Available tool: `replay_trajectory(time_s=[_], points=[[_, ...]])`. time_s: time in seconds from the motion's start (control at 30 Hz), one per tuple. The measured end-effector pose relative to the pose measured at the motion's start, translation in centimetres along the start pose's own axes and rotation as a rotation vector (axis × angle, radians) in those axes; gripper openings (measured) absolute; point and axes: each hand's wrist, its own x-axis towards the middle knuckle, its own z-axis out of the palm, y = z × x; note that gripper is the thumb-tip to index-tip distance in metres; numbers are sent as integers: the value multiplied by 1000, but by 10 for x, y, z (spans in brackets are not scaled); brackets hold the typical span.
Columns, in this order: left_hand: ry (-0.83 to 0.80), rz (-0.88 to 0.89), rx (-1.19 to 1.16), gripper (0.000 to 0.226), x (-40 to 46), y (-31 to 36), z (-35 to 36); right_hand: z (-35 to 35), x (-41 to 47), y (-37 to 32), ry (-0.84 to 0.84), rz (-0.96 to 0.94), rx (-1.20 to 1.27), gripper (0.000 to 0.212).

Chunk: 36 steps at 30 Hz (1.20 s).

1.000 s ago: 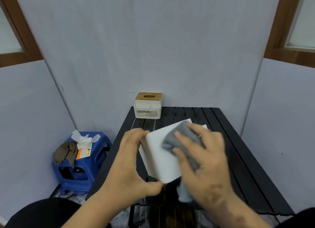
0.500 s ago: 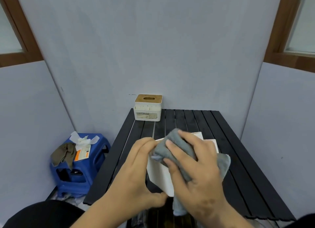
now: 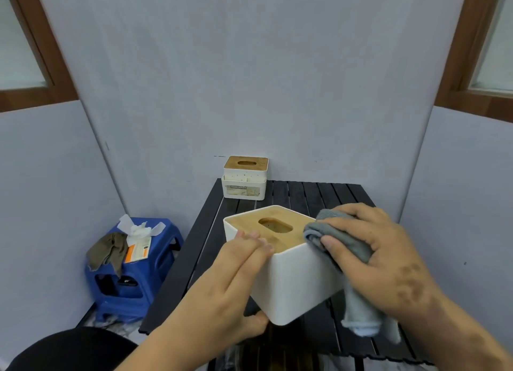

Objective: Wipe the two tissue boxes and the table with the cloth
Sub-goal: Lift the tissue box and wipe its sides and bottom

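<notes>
Left hand [image 3: 230, 281], lower centre of the frame: its grip is clamped on the near tissue box [image 3: 288, 268], fingers laid over the top near edge and thumb under the lower corner. The box is white with a wooden lid and an oval slot, held tilted, its lower corner close to the surface; whether it touches cannot be told. Right hand [image 3: 380, 259], right of centre: its grip is closed on a grey cloth [image 3: 338, 237], pressing the bunched cloth against the right end of the wooden lid, while a loose tail of cloth hangs down past the box's right side.

Surface [image 3: 311, 193]: a black slatted table running from the lower centre toward the back wall, its slats lengthwise and faintly glossy. At its far left corner, against the wall, stands the second tissue box [image 3: 244, 187], upright, white with a wooden lid, seated in a labelled white base, well apart from the held box.

Room: plain pale blue-grey panels [image 3: 249, 79] enclose the surface behind and on both sides. Brown wooden window frames [image 3: 41, 73] occupy the upper left and upper right corners of the frame. At lower left, beside the surface, a blue plastic stool [image 3: 130, 281] carries a pack of white tissues [image 3: 137, 240] and an olive-brown rag [image 3: 105, 251].
</notes>
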Motion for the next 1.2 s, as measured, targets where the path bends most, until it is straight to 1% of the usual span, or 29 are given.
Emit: replay_trajectory(time_s=[0.07,0.13,0.23,0.3,0.4,0.43,0.5,0.57,0.6,0.63,0.7,0.77,0.83,0.93,0.97,1.0,1.03,1.1,1.13,1.2], points=[[31,68,48,97,3,3,4,-3,0,-3,-29,-18,-62,23],[55,81,39,93,4,5,9,5,-3,-21,-82,-87,-141,25],[36,-10,-82,90,2,3,9,11,-3,-32,-136,-140,-116,27],[-16,-115,-167,96,1,3,4,5,3,-10,-73,-70,-74,26],[-65,-226,-259,105,2,6,1,7,1,10,55,78,-102,23],[-60,-252,-293,106,3,7,1,14,-2,4,95,85,-113,24],[-40,-274,-347,107,5,8,3,32,-10,-19,142,29,-106,28],[-24,-275,-376,109,4,5,2,40,-14,-27,123,-83,-73,34],[-23,-281,-380,109,4,3,1,38,-12,-20,116,-116,-60,35],[-23,-293,-379,108,4,1,-1,35,-9,-9,128,-103,-55,36],[-23,-328,-377,105,5,0,-4,28,-7,13,203,9,-53,34],[-33,-365,-395,104,6,0,-4,34,-12,13,259,88,-18,34],[-4,-389,-432,103,6,-2,-2,48,-19,-3,248,20,-26,35],[58,-417,-468,105,5,-14,-3,60,-27,-14,133,-230,-58,35],[72,-426,-471,105,4,-18,-6,58,-26,-7,122,-259,-50,35],[83,-435,-470,105,4,-22,-9,56,-25,3,138,-237,-28,35],[87,-443,-463,104,4,-24,-12,54,-25,13,172,-165,10,34],[92,-451,-446,105,3,-29,-16,49,-24,28,241,32,123,30],[98,-461,-454,105,2,-31,-16,47,-24,31,261,120,191,29],[111,-489,-502,103,1,-34,-17,46,-22,34,274,234,371,32]])
